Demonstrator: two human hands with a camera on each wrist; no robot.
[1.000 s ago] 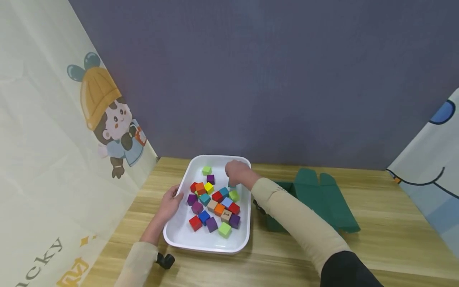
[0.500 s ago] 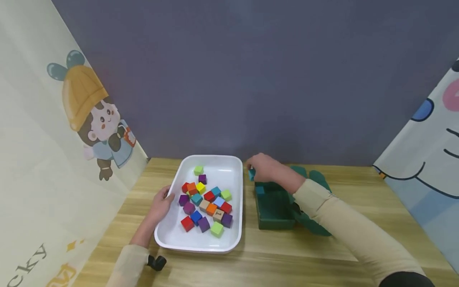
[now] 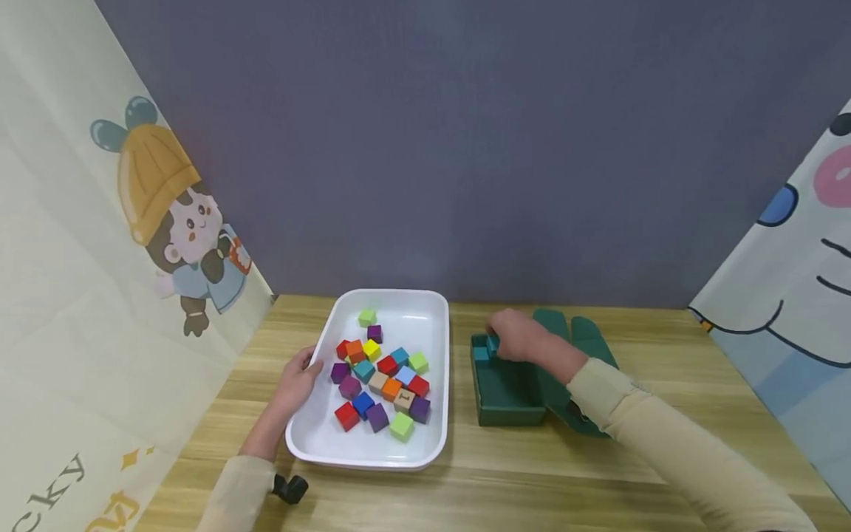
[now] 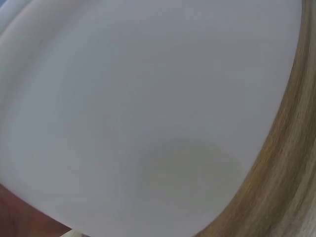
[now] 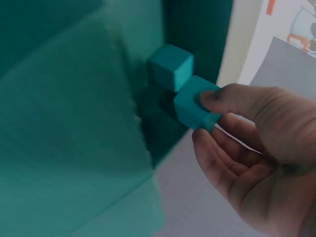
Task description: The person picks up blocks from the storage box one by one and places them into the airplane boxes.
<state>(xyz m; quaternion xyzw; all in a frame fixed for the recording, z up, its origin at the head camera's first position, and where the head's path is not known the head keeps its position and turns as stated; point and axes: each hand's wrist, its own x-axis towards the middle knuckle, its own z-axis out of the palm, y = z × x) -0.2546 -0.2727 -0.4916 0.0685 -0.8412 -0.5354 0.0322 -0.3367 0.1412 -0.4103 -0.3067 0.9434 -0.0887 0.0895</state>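
Teal block (image 5: 195, 103) is pinched in the right hand (image 3: 513, 336), thumb on one face, fingertips opposite, over the far left corner of the green box (image 3: 510, 416). Second teal block (image 5: 170, 64) sits inside the box at that corner; contact between the two cannot be confirmed. Box stands near the far edge of the tabletop (image 3: 372, 499), its lid (image 3: 592, 341) laid back to the right. White tray (image 3: 319, 443) stands left of the box, bearing loose coloured blocks (image 3: 391, 389): red, orange, yellow, lime, purple and blue among them. Left hand (image 3: 295, 384) grips the tray's left edge, its fingers partly hidden.
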